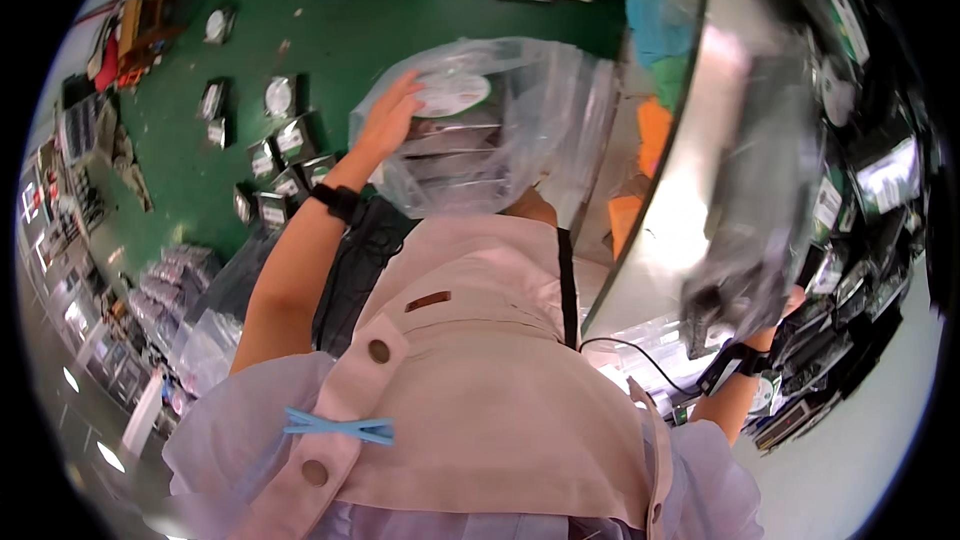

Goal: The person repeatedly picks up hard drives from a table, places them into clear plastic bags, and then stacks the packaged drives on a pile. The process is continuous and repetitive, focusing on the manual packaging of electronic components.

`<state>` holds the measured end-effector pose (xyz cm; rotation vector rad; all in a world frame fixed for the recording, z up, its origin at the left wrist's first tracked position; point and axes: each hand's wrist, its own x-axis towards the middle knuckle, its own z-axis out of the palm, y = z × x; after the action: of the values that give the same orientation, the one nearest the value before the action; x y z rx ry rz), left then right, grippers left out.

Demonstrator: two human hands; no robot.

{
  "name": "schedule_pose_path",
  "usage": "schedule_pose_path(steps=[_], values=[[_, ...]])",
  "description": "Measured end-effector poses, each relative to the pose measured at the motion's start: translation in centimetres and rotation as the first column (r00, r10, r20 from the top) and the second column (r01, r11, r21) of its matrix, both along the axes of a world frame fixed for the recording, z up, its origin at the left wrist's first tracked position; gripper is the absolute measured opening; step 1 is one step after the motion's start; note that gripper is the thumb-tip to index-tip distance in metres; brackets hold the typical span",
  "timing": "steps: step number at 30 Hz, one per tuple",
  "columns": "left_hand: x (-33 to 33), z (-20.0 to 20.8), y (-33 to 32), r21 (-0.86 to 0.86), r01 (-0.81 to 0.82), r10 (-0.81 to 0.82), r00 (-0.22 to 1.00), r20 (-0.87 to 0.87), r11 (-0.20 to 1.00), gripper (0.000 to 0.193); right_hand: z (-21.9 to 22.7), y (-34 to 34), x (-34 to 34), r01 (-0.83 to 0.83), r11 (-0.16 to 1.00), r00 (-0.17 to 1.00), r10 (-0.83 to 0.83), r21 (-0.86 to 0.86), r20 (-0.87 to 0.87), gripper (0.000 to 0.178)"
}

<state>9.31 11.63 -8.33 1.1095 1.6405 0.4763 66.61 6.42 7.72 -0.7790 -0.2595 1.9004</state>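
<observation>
Green floor (330,25) spreads across the upper left, with a loose scatter of flat dark packages (292,140) lying on it, their pale labels some round and some rectangular. Along the right runs a shiny pale worktop (655,245), its edge bent into a curve by the lens, with a heap of dark packages in clear film (888,175) beyond it.

At the upper middle, just ahead of the person's apron (480,370), a large clear plastic bag (555,90) stands with its mouth spread wide toward the camera. Inside it is a stack of dark wrapped packages (455,162), and a white oval label (455,97) shows near the top of the stack.

The left grip (388,128) is over the left side of the bag's mouth. Its fingers are long and slightly parted, only gently bent, and the fingertips reach the left edge of the oval label. It is not closed around anything; whether the fingers press on the label or on the film is unclear. A black band (338,202) circles that wrist.

The right grip (792,302) is out at the far right, beside a blurred dark bundle in clear wrapping (750,210) at the worktop. Only a bit of it shows past the bundle, so how far it is closed, and whether it has hold of the wrapping, is impossible to make out.
</observation>
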Motion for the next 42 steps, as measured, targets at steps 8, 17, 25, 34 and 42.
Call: schedule_pose_path(steps=[8, 17, 25, 34, 42], values=[[0.2, 2.9, 1.3, -0.279, -0.115, 0.204, 0.928, 0.312, 0.953, 0.055, -0.4, 3.3, -21.0, -0.491, 0.652, 0.824, 0.562, -0.578, -0.067, 0.037], [1.4, 9.8, 7.9, -0.017, 0.638, -0.637, 0.765, -0.096, 0.770, 0.063, -4.1, 5.1, -40.2, -0.207, 0.763, 0.868, 0.431, -0.613, 0.244, 0.042], [2.0, 7.9, 10.0, -0.063, 0.856, -0.804, 0.454, -0.384, 0.514, 0.068, -4.6, 6.8, -39.7, -0.885, 0.460, 0.251, 0.612, -0.079, 0.749, 0.037], [3.1, 8.0, 3.2, 0.145, 0.842, -0.543, 0.456, -0.705, 0.519, 0.056, -13.3, 23.1, -44.0, -0.936, 0.350, -0.201, -0.601, 0.029, 0.773, 0.040], [-5.1, 8.1, 9.4, 0.026, 0.635, -0.542, 0.680, -0.494, 0.772, 0.055, -7.5, 28.1, -45.1, -0.876, 0.228, 0.288, -0.458, 0.424, 0.841, 0.012]])
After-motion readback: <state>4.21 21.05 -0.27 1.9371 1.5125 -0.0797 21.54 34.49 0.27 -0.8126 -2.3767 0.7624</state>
